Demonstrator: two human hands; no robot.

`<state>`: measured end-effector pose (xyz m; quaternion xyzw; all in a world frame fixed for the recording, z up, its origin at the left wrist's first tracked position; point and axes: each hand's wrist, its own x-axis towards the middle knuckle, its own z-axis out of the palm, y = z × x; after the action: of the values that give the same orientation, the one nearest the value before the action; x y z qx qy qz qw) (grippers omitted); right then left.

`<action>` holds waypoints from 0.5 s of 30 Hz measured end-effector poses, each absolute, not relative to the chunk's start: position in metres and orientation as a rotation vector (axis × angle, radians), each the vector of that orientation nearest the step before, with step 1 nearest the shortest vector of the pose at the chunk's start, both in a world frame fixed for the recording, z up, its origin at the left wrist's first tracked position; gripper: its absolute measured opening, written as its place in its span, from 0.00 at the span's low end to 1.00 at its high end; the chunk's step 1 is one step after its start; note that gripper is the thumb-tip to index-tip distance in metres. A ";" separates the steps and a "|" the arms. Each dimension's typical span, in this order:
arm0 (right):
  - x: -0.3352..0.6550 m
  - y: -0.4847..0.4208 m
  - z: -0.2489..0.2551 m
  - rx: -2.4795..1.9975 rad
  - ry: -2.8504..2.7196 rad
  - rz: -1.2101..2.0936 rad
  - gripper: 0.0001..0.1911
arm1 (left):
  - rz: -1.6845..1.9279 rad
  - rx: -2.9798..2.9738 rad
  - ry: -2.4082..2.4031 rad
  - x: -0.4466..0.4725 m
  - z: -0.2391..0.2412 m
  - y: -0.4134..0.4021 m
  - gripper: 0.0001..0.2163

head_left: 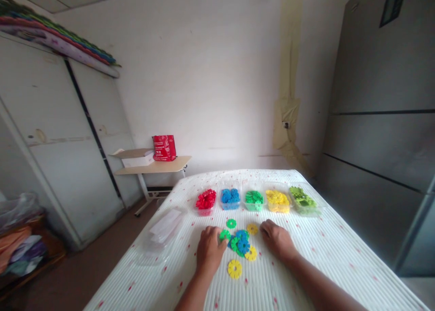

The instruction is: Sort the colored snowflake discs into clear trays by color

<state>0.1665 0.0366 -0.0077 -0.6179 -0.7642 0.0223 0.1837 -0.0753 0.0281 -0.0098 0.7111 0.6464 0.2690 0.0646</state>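
Note:
A small heap of plastic snowflake discs, blue, green and yellow, lies on the white table between my hands. My left hand rests knuckles up beside it, fingers curled, its fingertips touching a green disc. My right hand lies knuckles up to the right of the heap, fingers curled down onto the cloth near a yellow disc. What either hand holds is hidden. A single green disc and a single yellow disc lie apart from the heap.
Behind the heap stand clear tubs of discs in a row: red, blue, green, yellow, lime. A clear empty tray sits at the left. A side table with a red bag stands beyond.

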 end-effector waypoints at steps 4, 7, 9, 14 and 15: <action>0.167 0.038 -0.012 -1.726 -2.158 0.048 0.12 | 0.918 2.056 1.874 -0.077 -0.015 0.029 0.06; 0.168 0.039 -0.014 -1.725 -2.162 0.037 0.11 | 1.003 1.926 1.794 -0.079 -0.022 0.031 0.04; 0.168 0.039 -0.015 -1.727 -2.160 0.034 0.11 | 1.087 1.855 1.725 -0.081 -0.026 0.032 0.02; 0.168 0.040 -0.018 -1.720 -2.166 0.034 0.10 | 1.326 1.698 1.526 -0.086 -0.025 0.038 0.05; 0.168 0.040 -0.017 -1.722 -2.166 0.034 0.10 | 1.331 1.684 1.510 -0.086 -0.022 0.040 0.05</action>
<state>0.1681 0.0405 -0.0174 -0.6114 -0.7690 0.0120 0.1861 -0.0862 0.0402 -0.0221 0.6203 0.5562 0.4903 0.2560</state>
